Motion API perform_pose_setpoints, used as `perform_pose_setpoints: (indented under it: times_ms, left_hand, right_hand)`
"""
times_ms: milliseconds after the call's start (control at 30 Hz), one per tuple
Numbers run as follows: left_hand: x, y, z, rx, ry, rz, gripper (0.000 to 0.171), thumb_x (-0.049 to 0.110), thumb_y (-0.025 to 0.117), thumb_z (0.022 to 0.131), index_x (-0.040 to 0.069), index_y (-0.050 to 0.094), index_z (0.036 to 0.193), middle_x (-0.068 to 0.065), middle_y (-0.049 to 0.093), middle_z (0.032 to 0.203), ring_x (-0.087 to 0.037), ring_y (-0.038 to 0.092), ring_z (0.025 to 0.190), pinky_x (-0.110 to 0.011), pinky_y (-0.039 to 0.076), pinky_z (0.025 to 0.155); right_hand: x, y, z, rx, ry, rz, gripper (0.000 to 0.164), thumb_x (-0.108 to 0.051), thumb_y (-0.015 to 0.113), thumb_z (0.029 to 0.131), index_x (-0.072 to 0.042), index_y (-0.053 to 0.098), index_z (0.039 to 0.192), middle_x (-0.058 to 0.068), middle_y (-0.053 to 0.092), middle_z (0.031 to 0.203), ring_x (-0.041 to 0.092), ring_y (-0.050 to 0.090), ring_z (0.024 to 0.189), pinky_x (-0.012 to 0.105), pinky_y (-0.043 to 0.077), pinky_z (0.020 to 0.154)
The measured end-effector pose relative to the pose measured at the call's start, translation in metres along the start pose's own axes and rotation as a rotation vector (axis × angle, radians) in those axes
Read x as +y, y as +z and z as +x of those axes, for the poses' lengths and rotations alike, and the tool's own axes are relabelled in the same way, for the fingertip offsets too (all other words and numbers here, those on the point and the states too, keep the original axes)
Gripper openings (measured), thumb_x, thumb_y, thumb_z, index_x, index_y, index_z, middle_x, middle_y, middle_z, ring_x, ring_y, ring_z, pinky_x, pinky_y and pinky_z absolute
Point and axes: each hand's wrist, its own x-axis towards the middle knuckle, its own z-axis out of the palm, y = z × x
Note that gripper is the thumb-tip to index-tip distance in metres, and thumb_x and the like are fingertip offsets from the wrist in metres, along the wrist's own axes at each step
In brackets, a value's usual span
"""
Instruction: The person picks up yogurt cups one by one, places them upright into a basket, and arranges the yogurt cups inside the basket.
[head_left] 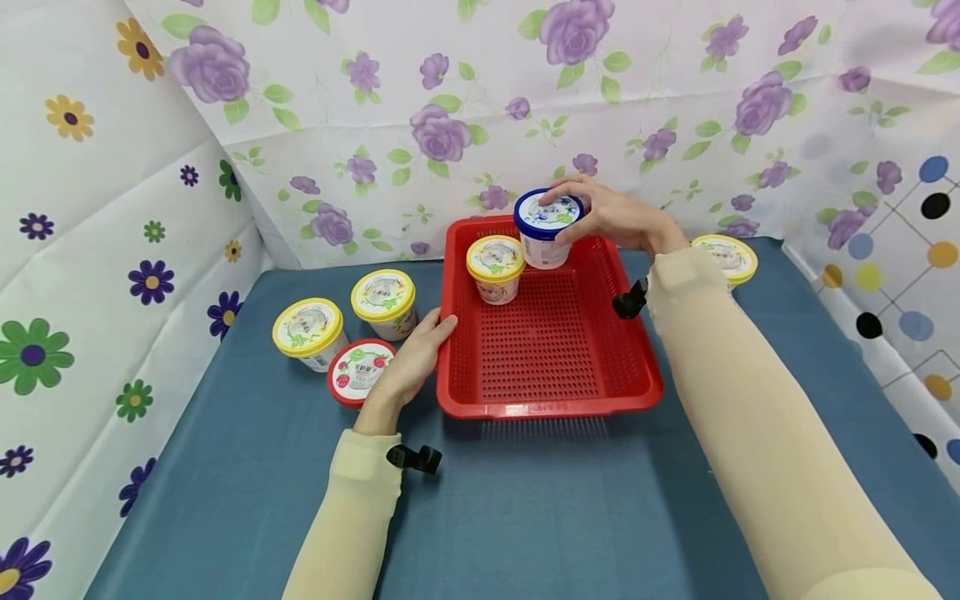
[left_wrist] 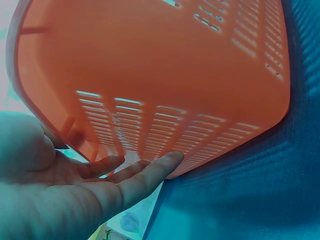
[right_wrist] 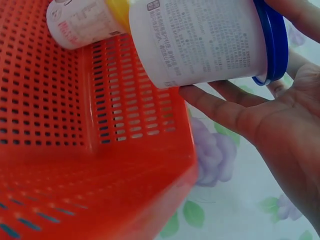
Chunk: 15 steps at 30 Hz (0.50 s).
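Observation:
My right hand (head_left: pixel 611 218) grips a white tub with a blue lid (head_left: pixel 548 215) over the back of a red plastic basket (head_left: pixel 543 410). In the right wrist view, fingers lie along the tub's printed side (right_wrist: pixel 200 42). The tub looks held clear of the basket floor. Inside the basket, at the back left, stands a yellow-lidded tub (head_left: pixel 496 260). My left hand (head_left: pixel 411 357) holds the basket's left side, thumb at the rim. Its fingers (left_wrist: pixel 145 182) lie against the slotted outer wall (left_wrist: pixel 150 60) in the left wrist view.
Left of the basket stand two yellow-lidded tubs (head_left: pixel 308 327) and a red-lidded tub (head_left: pixel 358 371), partly behind my left hand. Another yellow-lidded tub (head_left: pixel 726 257) sits at the right, partly hidden by my right sleeve. A blue cloth (head_left: pixel 540 517) covers the table; flowered sheeting (head_left: pixel 442 133) hangs behind.

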Motion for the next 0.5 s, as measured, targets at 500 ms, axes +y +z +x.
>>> perform_pose_setpoints:
  times_ms: [500]
  left_hand:
    - [-0.001, 0.0, 0.001, 0.007, -0.011, -0.005, 0.053, 0.033, 0.036, 0.115, 0.004, 0.028, 0.159, -0.028, 0.049, 0.147, -0.045, 0.055, 0.131, -0.05, 0.053, 0.102]
  right_hand:
    - [0.019, -0.004, -0.001, 0.054, 0.042, 0.008, 0.058, 0.003, 0.077, 0.087, -0.008, 0.058, 0.141, -0.001, 0.018, 0.164, 0.028, 0.03, 0.139, 0.034, 0.045, 0.103]
